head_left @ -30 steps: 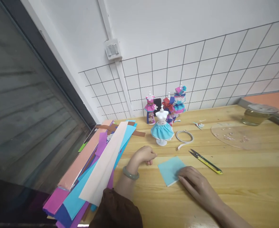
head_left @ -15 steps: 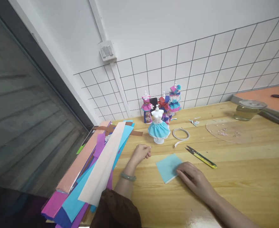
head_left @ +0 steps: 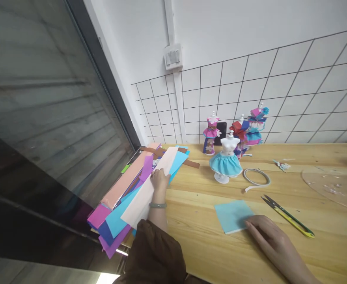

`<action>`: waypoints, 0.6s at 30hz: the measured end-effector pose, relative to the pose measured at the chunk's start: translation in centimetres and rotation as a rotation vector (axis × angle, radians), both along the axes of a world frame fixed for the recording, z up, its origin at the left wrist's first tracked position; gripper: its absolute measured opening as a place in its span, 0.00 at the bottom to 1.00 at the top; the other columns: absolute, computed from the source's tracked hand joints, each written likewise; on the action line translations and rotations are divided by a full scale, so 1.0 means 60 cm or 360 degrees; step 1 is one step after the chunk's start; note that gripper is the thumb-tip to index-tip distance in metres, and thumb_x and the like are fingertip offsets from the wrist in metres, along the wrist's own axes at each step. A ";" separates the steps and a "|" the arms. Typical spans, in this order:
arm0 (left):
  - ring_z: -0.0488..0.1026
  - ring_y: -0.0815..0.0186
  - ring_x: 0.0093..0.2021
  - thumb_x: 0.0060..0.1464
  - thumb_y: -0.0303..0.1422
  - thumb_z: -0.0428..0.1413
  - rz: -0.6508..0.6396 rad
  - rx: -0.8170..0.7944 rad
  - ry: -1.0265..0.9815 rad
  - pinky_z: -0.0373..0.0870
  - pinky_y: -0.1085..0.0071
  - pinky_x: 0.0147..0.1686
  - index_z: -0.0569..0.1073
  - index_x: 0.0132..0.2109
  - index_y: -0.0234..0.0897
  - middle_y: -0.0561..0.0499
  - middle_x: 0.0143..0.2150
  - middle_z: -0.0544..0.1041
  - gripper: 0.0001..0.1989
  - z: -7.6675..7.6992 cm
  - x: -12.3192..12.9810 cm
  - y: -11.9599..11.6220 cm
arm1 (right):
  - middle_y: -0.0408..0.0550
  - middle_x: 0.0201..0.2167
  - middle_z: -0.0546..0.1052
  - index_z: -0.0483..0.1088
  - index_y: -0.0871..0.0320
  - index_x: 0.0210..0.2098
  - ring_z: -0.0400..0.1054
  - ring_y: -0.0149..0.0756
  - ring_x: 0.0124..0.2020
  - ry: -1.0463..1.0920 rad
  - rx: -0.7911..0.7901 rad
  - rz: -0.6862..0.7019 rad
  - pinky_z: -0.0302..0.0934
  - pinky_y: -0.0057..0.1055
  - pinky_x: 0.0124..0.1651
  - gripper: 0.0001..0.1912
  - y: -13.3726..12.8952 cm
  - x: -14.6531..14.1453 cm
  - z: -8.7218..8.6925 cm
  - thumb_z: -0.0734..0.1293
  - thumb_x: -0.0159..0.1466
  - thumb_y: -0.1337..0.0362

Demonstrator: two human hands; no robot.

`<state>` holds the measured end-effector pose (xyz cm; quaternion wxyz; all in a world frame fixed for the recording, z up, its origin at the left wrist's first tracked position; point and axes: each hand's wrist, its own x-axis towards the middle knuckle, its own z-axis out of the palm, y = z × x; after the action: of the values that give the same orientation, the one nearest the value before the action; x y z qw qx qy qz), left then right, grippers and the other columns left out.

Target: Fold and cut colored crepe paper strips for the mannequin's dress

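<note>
My left hand lies over a long pale peach paper strip on the paper pile, its fingers curled at the strip's far edge. Part of the grip is hidden behind the hand. On the table, my right hand has its thumb and fingers closed at the right corner of a light blue folded paper square. A small white dress form in a light blue gathered skirt stands beyond the square. Yellow-handled snips rest to the right of the square.
A roll of white tape is beside the dress form. Several dressed forms and a dark phone stand by the wall grid. Scraps and a clear round plate are farther right. Brown strips stick out of the pile.
My left hand has moved left from the bare table onto the pale peach strip. My right hand stays at the blue square. The view has turned left.
</note>
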<state>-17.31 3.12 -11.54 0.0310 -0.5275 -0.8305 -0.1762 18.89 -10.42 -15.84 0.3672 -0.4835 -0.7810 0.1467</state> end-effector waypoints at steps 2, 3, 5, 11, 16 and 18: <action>0.68 0.55 0.49 0.48 0.39 0.56 -0.0026 -0.0038 -0.0035 0.62 0.64 0.45 0.74 0.45 0.38 0.42 0.45 0.75 0.17 -0.004 -0.008 0.001 | 0.49 0.35 0.75 0.70 0.55 0.35 0.68 0.40 0.39 -0.0008 0.0001 -0.0017 0.63 0.36 0.42 0.09 -0.001 -0.001 0.002 0.60 0.63 0.59; 0.69 0.56 0.47 0.50 0.38 0.55 -0.0032 -0.0030 -0.0049 0.62 0.66 0.45 0.74 0.44 0.38 0.43 0.43 0.75 0.15 -0.004 -0.011 0.002 | 0.49 0.35 0.75 0.70 0.55 0.34 0.68 0.40 0.39 -0.0008 0.0001 -0.0022 0.63 0.36 0.41 0.09 -0.002 -0.001 0.002 0.60 0.63 0.58; 0.71 0.58 0.45 0.53 0.36 0.51 -0.0038 -0.0014 -0.0084 0.63 0.68 0.42 0.75 0.43 0.38 0.44 0.41 0.77 0.13 -0.001 -0.017 0.005 | 0.49 0.35 0.75 0.70 0.55 0.34 0.69 0.40 0.38 -0.0005 -0.0002 -0.0035 0.64 0.36 0.41 0.10 -0.002 -0.003 0.004 0.60 0.63 0.58; 0.74 0.57 0.39 0.59 0.32 0.43 0.0096 0.0110 -0.0157 0.64 0.67 0.35 0.73 0.45 0.32 0.38 0.38 0.77 0.16 0.018 -0.038 0.004 | 0.50 0.33 0.76 0.70 0.55 0.34 0.69 0.40 0.37 0.0009 0.0000 -0.0033 0.65 0.36 0.40 0.11 0.000 -0.007 0.010 0.59 0.63 0.58; 0.74 0.54 0.39 0.59 0.32 0.41 0.0224 0.0256 -0.0169 0.64 0.65 0.35 0.73 0.45 0.30 0.36 0.38 0.77 0.18 0.034 -0.043 -0.003 | 0.50 0.31 0.76 0.70 0.55 0.33 0.70 0.40 0.35 0.0044 0.0020 -0.0035 0.65 0.36 0.38 0.12 0.000 -0.011 0.018 0.58 0.64 0.59; 0.74 0.54 0.39 0.59 0.32 0.41 0.0257 0.0304 -0.0171 0.65 0.65 0.35 0.73 0.45 0.30 0.36 0.38 0.77 0.17 0.040 -0.042 -0.005 | 0.50 0.31 0.75 0.70 0.55 0.33 0.70 0.39 0.35 0.0043 0.0011 -0.0030 0.65 0.36 0.39 0.11 0.000 -0.012 0.018 0.58 0.64 0.60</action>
<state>-19.80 2.82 -9.16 0.0506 -0.4434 -0.8502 -0.2793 18.17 -10.43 -14.76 0.3808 -0.4876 -0.7717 0.1471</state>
